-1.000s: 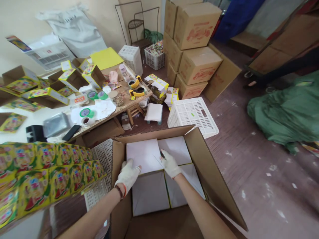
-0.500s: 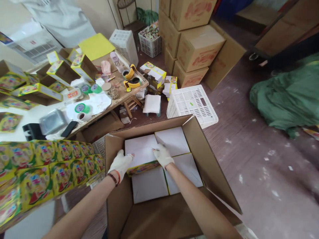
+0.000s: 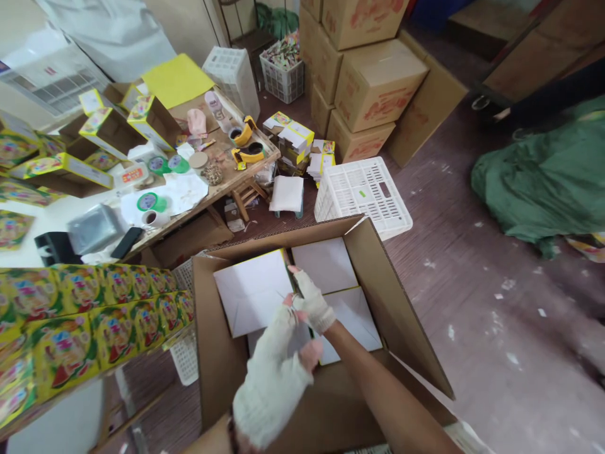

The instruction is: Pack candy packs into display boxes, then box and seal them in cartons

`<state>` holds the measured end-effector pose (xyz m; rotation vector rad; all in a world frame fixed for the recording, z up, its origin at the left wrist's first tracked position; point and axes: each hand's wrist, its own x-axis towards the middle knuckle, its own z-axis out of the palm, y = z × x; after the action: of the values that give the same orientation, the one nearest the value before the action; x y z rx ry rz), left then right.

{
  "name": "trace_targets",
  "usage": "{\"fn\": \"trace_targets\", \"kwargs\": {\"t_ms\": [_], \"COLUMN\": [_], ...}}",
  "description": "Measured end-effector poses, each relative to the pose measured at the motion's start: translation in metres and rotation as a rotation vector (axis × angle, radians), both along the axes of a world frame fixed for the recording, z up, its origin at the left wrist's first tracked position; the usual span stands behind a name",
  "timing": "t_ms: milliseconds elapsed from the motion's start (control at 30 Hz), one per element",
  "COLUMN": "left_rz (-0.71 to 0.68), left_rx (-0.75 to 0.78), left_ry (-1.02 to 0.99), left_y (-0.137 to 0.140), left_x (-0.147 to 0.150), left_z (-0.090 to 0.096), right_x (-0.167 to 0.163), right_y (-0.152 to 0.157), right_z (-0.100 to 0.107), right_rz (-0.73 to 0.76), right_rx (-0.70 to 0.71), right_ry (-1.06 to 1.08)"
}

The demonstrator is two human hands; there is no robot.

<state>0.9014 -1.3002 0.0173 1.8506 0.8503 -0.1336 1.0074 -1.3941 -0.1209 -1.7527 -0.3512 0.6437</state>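
Note:
An open cardboard carton (image 3: 416,340) in front of me holds several yellow-edged boxes with white faces up. The rear-left box (image 3: 253,290) sits raised and skewed, overlapping the front-left box (image 3: 300,343). My right hand (image 3: 314,306), in a white fingerless-tip glove, grips that raised box at its right edge; part of the grip is hidden. In a matching glove, my left hand (image 3: 271,378) hovers over the front boxes, thumb apart from the fingers, its fingertips close to my right hand. Loose threads show between the hands. The rear-right box (image 3: 326,265) and front-right box (image 3: 352,321) lie flat.
Rows of printed yellow boxes (image 3: 61,347) stand at the left. Behind them is a worktable (image 3: 227,176) with tape dispensers (image 3: 248,153) and tape rolls. A white crate (image 3: 362,195) stands beyond the carton, near stacked cartons (image 3: 378,94). Green sacking (image 3: 543,176) lies at right.
My left hand has left the rear-left box's left side and come right, nearer the camera. That box has shifted left and turned askew. My right hand stays by its right edge.

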Motion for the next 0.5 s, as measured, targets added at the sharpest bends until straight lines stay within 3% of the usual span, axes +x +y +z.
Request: {"fn": "trace_targets", "kwargs": {"t_ms": [67, 167, 267, 400, 500], "left_rz": [0.019, 0.123, 0.178, 0.219, 0.257], "left_rx": [0.131, 0.365, 0.285, 0.297, 0.27], "left_ry": [0.063, 0.421, 0.615, 0.585, 0.599], "left_y": [0.006, 0.042, 0.069, 0.071, 0.072], "left_x": [0.01, 0.032, 0.047, 0.056, 0.063], "left_z": [-0.006, -0.013, -0.023, -0.044, -0.049], "right_x": [0.002, 0.005, 0.007, 0.01, 0.01], "right_y": [0.007, 0.012, 0.011, 0.003, -0.007], "right_z": [-0.003, -0.009, -0.014, -0.018, -0.015], "right_rz": [-0.035, 0.025, 0.082, 0.047, -0.007], "right_rx": [-0.132, -0.273, -0.233, -0.14, -0.111], "right_ry": [0.088, 0.287, 0.341, 0.406, 0.433]}}
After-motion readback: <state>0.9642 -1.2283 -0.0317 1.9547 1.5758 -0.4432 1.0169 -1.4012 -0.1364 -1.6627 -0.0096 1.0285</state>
